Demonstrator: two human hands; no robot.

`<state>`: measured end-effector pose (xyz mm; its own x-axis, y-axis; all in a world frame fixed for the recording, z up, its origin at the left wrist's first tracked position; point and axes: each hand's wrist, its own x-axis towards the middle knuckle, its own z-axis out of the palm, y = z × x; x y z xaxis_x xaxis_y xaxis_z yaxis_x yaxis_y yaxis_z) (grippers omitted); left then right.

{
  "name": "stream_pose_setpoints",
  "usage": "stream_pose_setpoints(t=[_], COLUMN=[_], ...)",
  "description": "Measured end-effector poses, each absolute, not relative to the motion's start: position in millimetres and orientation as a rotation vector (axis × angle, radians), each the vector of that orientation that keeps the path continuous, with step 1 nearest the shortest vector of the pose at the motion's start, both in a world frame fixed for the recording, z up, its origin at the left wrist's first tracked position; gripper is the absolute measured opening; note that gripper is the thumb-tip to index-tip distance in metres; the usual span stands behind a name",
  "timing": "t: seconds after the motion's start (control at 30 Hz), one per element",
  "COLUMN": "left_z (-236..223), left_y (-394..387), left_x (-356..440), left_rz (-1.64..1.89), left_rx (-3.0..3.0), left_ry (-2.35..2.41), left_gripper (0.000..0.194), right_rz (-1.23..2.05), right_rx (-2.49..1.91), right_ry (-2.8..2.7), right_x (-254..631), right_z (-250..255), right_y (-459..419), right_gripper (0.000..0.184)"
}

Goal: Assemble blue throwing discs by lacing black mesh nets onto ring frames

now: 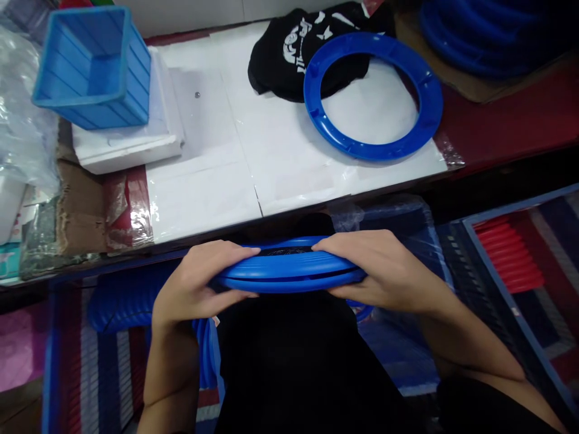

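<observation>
Below the table's front edge, my two hands hold a blue plastic ring assembly (289,274) edge-on, with black mesh or fabric showing between its two stacked rings. My left hand (199,286) is closed around its left side, thumb underneath and fingers on top. My right hand (384,271) grips its right side the same way. Black fabric hangs below it over my lap. On the white table sheet (253,163) lies a separate blue ring (427,90), flat, partly over a black printed cloth (294,51).
A blue plastic box (97,66) stands on white foam blocks (131,144) at the back left. Crumpled clear plastic (20,108) lies at the far left. More blue rings (479,36) are stacked at the back right. A bin with red ribbed parts (511,253) sits at the lower right.
</observation>
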<state>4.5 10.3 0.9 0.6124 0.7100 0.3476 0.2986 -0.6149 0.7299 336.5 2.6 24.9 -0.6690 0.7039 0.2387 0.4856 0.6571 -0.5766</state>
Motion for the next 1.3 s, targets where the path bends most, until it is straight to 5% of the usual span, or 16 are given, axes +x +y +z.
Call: stream_pose_setpoints(t=[0.43,0.8,1.3], left_z=[9,6,22], left_y=[7,2,-17], left_x=[21,31,41], left_rz=[1.021,1.085,0.616], left_rx=[2.313,2.235,2.541], left_ry=[0.711,0.761,0.733], left_gripper=[0.040,0.034,0.046], right_rz=[0.410,0.289,0.205], right_rx=[-0.870,-0.838,-0.631], right_ry=[-2.520,-2.470,-2.568], right_x=[331,317,300], right_z=[39,48,17], right_y=[-6,-9,-10], right_gripper=[0.058,0.028,0.034])
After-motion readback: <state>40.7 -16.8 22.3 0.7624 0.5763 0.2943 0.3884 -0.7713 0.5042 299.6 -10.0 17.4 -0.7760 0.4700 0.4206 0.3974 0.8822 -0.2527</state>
